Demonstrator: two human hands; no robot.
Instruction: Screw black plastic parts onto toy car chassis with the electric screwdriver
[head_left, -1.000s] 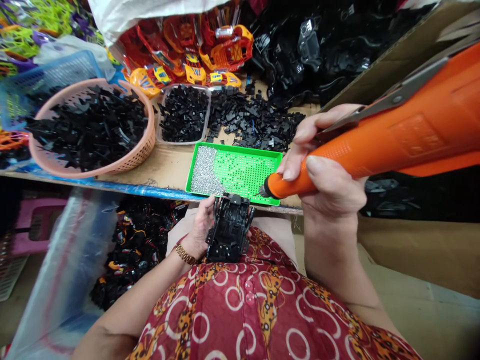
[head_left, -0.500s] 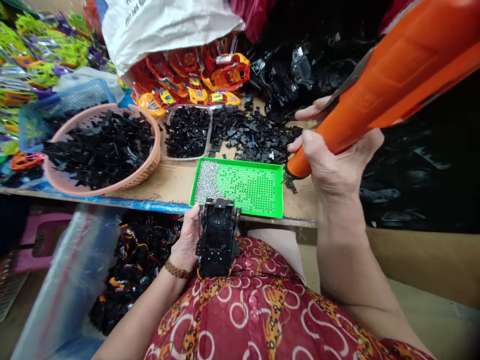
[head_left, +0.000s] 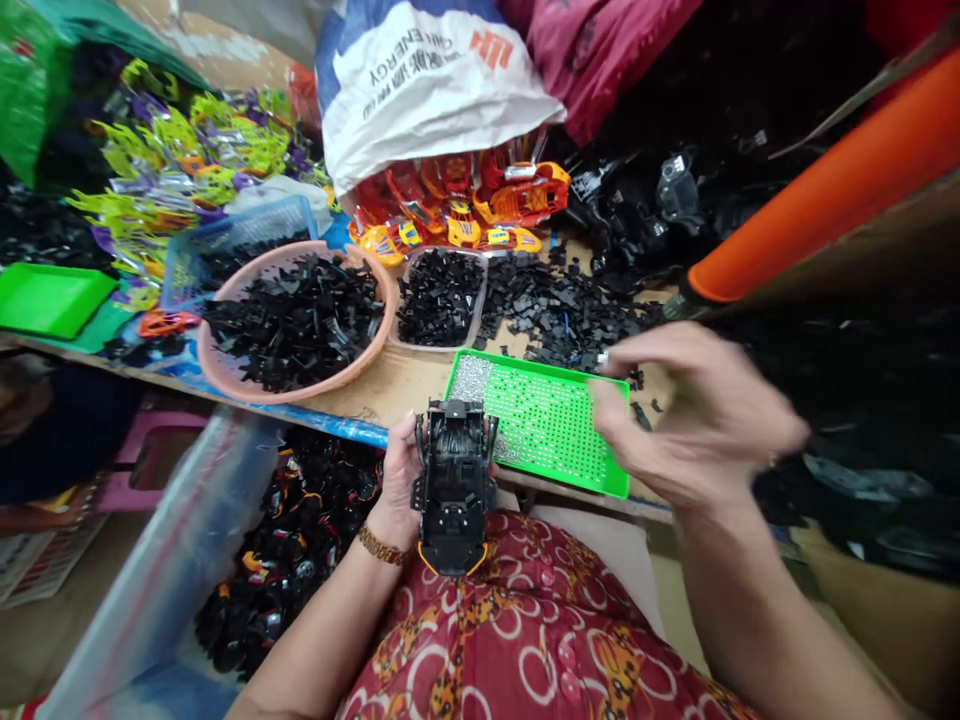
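One black chassis (head_left: 452, 490) is sitting clasped in the left hand (head_left: 402, 468) before the red patterned shirt (head_left: 517, 620); the right hand (head_left: 697, 420) is hovering by the green tray (head_left: 566, 440), thumb and forefinger apart; an orange screwdriver (head_left: 817, 195) is slanting beyond.

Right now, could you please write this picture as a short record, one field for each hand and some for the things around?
Left hand: holds a black toy car frame
Right hand: blurred, at the right end of the green tray, thumb and forefinger apart
Metal bits: in that tray, mostly heaped at its left end
Orange tool: upper right, in neither hand
Pink basket: full of black pieces
Clear box: right of the basket, also with black pieces
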